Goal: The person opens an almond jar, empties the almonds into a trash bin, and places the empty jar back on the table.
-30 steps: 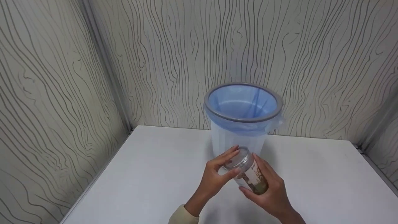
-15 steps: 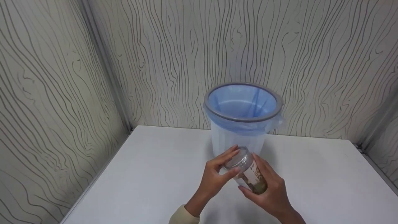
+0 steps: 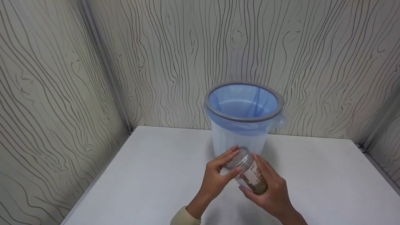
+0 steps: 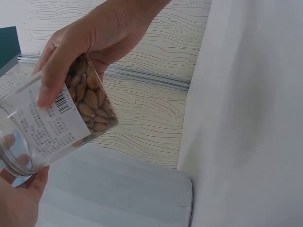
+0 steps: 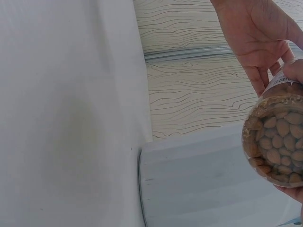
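Both hands hold a clear jar (image 3: 252,178) of almonds in front of the bin, tilted with its lid end up and to the left. My left hand (image 3: 214,179) has its thumb and fingers around the transparent lid (image 3: 239,159). Lower down, the right hand (image 3: 276,190) grips the jar body. In the left wrist view the almonds (image 4: 92,97) are gathered at the base end, beside a white label (image 4: 45,123) with a barcode. The right wrist view looks at the round jar bottom (image 5: 284,142), with almonds showing through it.
A white bin (image 3: 228,137) with a grey rim and a blue liner (image 3: 243,100) stands just behind the hands. It is on a white table (image 3: 156,168). Wood-patterned panels (image 3: 175,62) enclose the back and sides.
The printed label has turned slightly leftward within the grip. Both hands stay almost in the same place, and the bin stands where it was.
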`<act>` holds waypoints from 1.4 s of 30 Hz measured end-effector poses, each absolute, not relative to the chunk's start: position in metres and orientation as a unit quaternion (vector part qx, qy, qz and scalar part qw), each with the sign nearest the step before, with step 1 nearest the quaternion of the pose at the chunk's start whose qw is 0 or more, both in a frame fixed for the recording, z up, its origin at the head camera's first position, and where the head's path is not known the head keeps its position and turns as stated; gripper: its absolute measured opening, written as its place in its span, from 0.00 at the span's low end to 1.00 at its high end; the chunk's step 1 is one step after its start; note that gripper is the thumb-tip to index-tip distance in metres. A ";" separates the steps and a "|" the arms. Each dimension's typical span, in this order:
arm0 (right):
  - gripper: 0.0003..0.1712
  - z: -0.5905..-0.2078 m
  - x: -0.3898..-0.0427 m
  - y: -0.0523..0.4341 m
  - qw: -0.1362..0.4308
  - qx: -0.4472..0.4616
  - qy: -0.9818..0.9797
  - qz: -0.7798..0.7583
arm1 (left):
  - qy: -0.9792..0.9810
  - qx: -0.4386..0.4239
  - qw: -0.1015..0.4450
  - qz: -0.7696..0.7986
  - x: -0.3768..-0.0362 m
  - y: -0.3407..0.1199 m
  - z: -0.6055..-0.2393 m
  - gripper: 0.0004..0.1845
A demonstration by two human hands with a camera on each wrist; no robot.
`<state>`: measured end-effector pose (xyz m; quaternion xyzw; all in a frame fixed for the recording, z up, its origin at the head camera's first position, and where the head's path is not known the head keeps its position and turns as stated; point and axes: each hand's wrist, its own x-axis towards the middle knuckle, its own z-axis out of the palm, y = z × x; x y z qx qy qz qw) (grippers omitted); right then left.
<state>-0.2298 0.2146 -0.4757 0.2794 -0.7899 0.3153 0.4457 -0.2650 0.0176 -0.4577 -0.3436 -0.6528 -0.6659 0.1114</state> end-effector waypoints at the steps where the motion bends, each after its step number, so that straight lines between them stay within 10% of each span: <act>1: 0.66 -0.476 -0.230 0.215 0.446 0.280 -0.790 0.313 | -0.655 -0.341 0.113 -0.665 -0.265 0.018 -0.458 0.23; 42: 0.64 -0.475 -0.230 0.216 0.462 0.273 -0.799 0.272 | -0.687 -0.294 0.162 -0.644 -0.257 0.026 -0.454 0.22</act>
